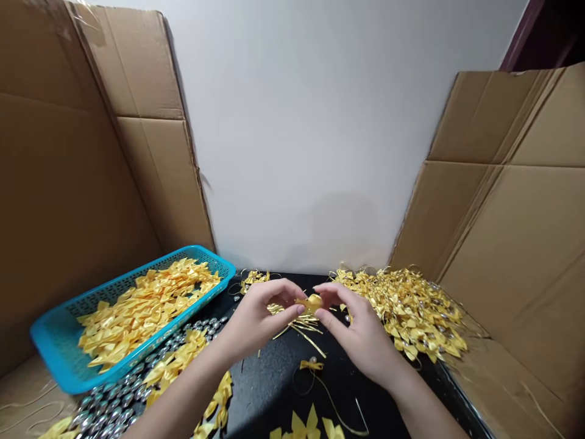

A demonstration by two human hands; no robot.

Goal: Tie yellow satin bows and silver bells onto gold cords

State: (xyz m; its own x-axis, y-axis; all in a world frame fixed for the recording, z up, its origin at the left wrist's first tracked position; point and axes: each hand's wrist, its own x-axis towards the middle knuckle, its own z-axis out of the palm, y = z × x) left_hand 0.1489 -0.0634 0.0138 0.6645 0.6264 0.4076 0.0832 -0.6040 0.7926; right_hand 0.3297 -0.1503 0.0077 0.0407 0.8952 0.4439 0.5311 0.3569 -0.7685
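In the middle of the head view, a small yellow ribbon piece (313, 300) is pinched between thumb and fingers of my left hand (269, 311). Fingertips of my right hand (350, 317) close on its other side. Below them on the black tabletop (265, 390) lies a yellow bow (311, 365) with a pale bead, a thin cord (331, 399) trailing from it toward a needle (361, 416). Gold strips (301, 332) are scattered just beneath my hands. More yellow ribbon pieces (304, 424) rest at the near edge.
A blue plastic basket (55, 360) of yellow ribbon pieces stands at the left. Beside it are silvery oval beads (119, 396) and loose ribbon pieces (183, 353). A heap of gold bows (406, 305) sits at the right. Cardboard panels (150, 164) flank the table before a white wall (292, 122).
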